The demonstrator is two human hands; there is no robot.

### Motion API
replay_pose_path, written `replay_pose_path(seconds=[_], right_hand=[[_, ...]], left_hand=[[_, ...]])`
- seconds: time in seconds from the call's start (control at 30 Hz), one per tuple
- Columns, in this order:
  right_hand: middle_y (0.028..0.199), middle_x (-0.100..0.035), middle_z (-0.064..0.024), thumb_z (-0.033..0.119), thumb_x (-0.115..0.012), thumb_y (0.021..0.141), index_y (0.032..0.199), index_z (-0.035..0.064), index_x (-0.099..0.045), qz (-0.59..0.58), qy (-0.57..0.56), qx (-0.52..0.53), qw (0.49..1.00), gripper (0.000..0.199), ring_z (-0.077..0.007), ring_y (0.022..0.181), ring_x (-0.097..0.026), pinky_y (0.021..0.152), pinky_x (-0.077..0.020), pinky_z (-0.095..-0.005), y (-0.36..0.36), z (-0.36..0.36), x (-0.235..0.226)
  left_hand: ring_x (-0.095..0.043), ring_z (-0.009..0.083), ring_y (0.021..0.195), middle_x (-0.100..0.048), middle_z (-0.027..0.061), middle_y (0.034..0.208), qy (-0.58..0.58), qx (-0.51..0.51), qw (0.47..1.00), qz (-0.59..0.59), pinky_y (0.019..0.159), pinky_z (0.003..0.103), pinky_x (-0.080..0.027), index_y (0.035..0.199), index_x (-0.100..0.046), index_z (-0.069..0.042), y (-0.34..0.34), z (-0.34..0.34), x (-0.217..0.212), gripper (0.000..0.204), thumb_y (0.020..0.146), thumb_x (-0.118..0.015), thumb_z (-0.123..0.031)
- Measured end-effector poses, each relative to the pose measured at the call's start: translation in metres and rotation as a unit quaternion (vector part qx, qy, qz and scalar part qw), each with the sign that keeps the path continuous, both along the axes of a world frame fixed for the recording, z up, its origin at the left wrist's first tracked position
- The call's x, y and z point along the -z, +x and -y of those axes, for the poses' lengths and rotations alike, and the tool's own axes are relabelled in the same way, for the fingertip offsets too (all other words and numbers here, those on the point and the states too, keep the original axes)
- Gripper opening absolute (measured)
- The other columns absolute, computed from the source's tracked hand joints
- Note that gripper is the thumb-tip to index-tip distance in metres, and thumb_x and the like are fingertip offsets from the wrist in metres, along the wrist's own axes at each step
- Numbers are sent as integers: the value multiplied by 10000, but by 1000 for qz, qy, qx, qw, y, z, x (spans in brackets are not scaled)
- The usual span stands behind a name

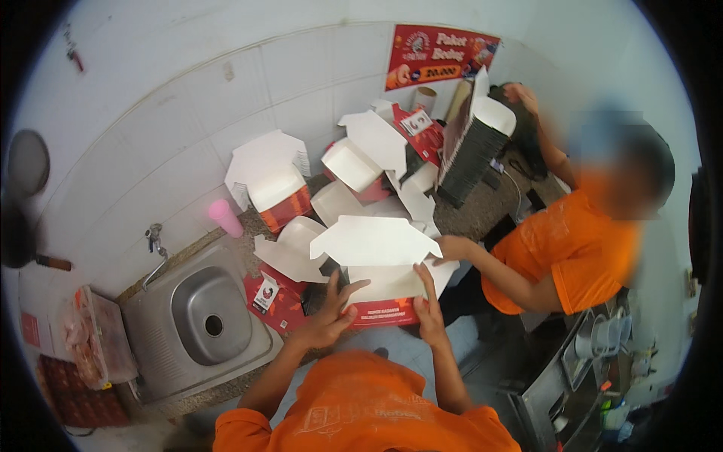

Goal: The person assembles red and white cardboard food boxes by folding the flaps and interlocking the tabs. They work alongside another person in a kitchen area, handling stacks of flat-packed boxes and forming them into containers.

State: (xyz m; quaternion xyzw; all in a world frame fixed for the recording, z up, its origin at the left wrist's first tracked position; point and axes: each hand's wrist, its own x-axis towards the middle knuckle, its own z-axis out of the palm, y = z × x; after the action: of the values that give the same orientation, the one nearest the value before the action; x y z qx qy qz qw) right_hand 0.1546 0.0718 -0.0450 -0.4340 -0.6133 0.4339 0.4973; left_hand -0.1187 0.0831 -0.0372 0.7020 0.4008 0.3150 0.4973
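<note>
A food carton [385,282], white inside with a red front wall and a raised white lid, is held between my two hands close to the counter's front edge. My left hand [328,310] grips its left side, the fingers partly spread and bent at the wall. On the opposite side, my right hand [431,310] holds the wall, with one finger reaching up along it. Just behind the carton lie a partly opened carton [297,248] and a flat red carton piece [277,301].
A co-worker [561,248] in orange stands at right, one hand [454,248] beside my carton's lid. Folded cartons [275,177] and a tall stack of nested cartons [473,143] line the counter. A steel sink [211,313], pink cup [224,217] and plastic bin [105,331] are at left.
</note>
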Motion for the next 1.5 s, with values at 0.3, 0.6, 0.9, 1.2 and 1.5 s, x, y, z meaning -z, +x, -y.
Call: replay_pose_path(seconds=[0.3,0.6,0.9,1.2,1.5], right_hand=[[1406,-424,-172,400,-588,992,1370,-14,-430,-40,193,165,966,582,-275,1341,-408,1155,-273,-413,-42,-65,-24],[1532,-331,-227,182,-685,937,1430,8,-389,130,364,269,882,601,-356,1390,-402,1104,-402,-482,-94,-236,-101],[1347,-538,-212,87,-644,918,1362,-21,-508,134,117,123,976,477,-339,1218,-561,919,-511,-403,-100,-79,102],[1477,-467,-277,415,-821,788,1459,74,-459,574,8,67,816,835,-493,1317,-469,1097,-412,-535,10,-74,216],[989,-761,-148,321,-793,832,1073,122,-777,460,-95,-22,882,313,-325,926,-736,840,-577,-421,32,-102,200]], left_hand=[[-156,428,1545,22,252,1686,201,-171,959,104,1223,534,-217,1631,20,-66,-38,-14,-25,923,1026,-568,-440],[-595,298,1265,-381,179,1593,95,-216,963,133,1026,423,-466,1590,-270,-34,-50,3,-6,752,971,-657,-214],[-629,210,1178,-591,132,1400,16,-191,976,107,976,354,-484,1485,-490,-88,-38,35,31,503,1007,-624,-170],[-666,185,1083,-701,107,1230,-87,-144,983,73,928,341,-505,1425,-555,-83,-15,42,61,432,1010,-621,-184],[-707,243,1022,-728,140,1169,-19,-11,999,49,914,387,-545,1388,-584,-93,30,24,78,424,1005,-641,-264]])
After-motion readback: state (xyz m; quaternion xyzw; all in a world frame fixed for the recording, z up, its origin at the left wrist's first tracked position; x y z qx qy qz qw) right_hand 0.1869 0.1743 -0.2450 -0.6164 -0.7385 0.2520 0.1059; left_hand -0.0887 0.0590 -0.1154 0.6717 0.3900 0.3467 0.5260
